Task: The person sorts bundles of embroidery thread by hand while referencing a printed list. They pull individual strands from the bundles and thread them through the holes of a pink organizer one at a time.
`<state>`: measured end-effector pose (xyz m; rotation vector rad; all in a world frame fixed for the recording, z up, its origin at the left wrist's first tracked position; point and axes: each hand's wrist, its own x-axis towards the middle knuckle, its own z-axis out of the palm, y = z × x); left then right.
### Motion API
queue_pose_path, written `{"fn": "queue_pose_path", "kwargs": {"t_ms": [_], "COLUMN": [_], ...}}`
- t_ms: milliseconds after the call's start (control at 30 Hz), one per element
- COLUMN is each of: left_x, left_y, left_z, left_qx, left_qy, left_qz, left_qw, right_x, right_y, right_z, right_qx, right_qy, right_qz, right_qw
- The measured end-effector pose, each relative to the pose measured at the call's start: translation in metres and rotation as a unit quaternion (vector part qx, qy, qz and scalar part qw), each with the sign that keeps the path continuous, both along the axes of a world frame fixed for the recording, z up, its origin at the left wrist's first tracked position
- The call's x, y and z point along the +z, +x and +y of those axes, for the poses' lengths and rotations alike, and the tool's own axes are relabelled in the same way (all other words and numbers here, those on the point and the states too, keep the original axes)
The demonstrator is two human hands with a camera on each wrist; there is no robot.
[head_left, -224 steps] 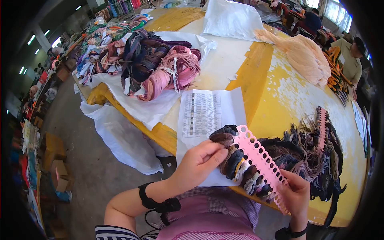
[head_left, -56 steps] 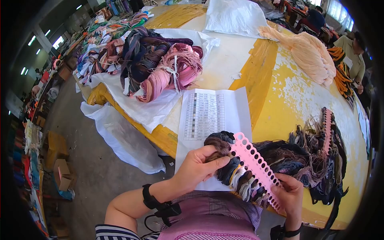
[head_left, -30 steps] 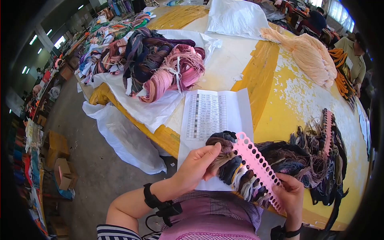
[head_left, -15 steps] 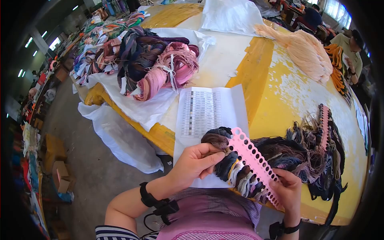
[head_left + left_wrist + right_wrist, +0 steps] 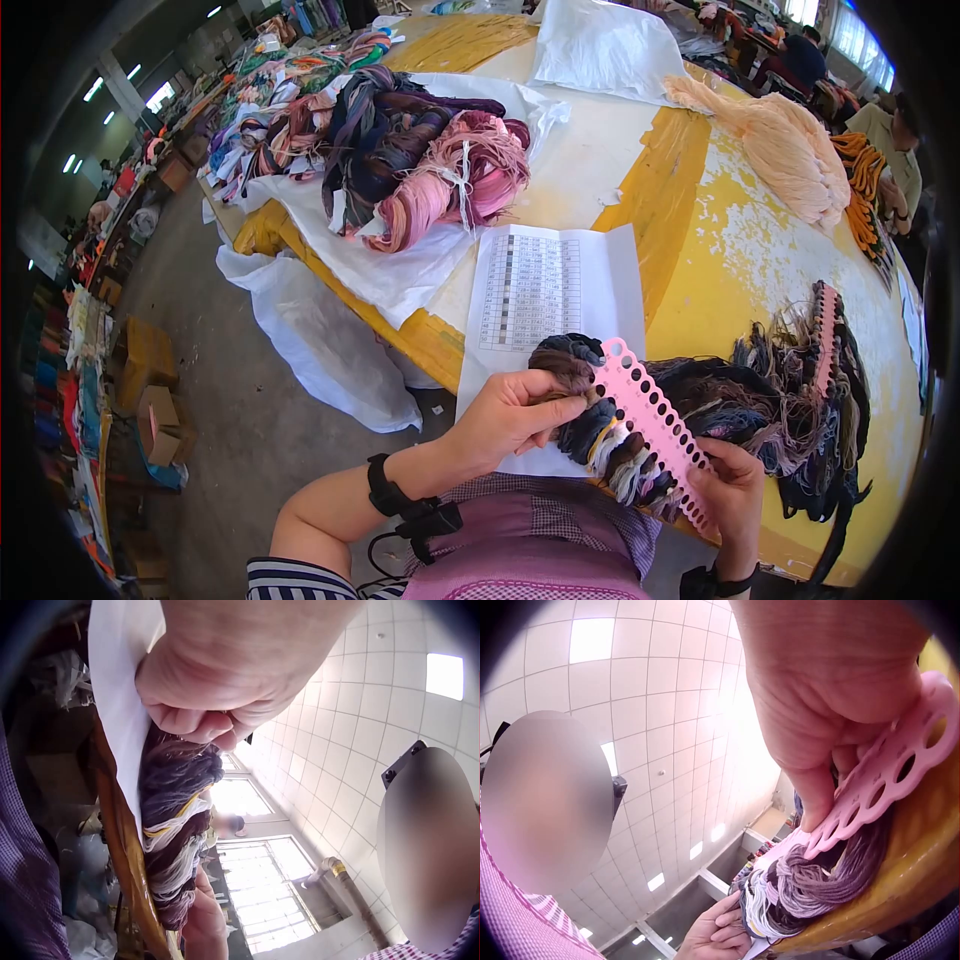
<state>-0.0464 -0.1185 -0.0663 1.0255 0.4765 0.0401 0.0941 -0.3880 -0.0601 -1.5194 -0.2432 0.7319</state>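
Observation:
My right hand grips the lower end of a pink perforated thread holder, thumb on its face. Small hanks of floss in black, white, grey and yellow hang from holes along its left edge. At the upper end, my left hand pinches a brown hank of floss between thumb and fingers. Dark, white and mauve strands hang below that hand in the left wrist view. In the right wrist view, the holder's scalloped edge passes under my right thumb.
Beneath the hands lies a printed chart on the yellow-and-white table. To the right is a second pink holder with dark threads. Pink and dark skeins lie left, a peach skein at the back right, near another person.
My left thumb and fingers have shifted on the brown hank, from spread along it to pinching near the holder's edge. My right hand keeps its hold on the lower end.

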Motion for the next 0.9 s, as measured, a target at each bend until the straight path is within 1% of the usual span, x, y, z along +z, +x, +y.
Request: {"fn": "queue_pose_path", "kwargs": {"t_ms": [233, 333, 633, 733, 800, 900], "left_x": [0.002, -0.001, -0.001, 0.003, 0.010, 0.019], "left_y": [0.001, 0.000, -0.002, -0.001, -0.003, -0.008], "left_z": [0.000, 0.000, 0.000, -0.001, 0.001, 0.006], "left_qx": [-0.001, -0.001, -0.011, -0.007, -0.004, -0.017], "left_qy": [0.011, 0.003, 0.034, 0.019, 0.018, 0.027], "left_qz": [0.003, -0.007, -0.036, -0.024, 0.017, 0.015], "left_qw": [1.000, 1.000, 0.999, 0.999, 1.000, 0.999], "right_x": [0.001, 0.000, 0.002, 0.003, 0.004, 0.005], "right_y": [0.000, 0.000, -0.003, -0.002, -0.002, -0.001], "right_z": [0.000, 0.001, 0.003, 0.004, 0.004, 0.002], "right_qx": [0.000, -0.002, -0.017, -0.022, -0.024, -0.023], "right_qy": [0.000, -0.001, 0.023, 0.027, 0.019, 0.005], "right_qz": [0.005, 0.003, 0.013, 0.011, 0.012, 0.010], "right_qw": [1.000, 1.000, 0.999, 0.999, 0.999, 1.000]}}
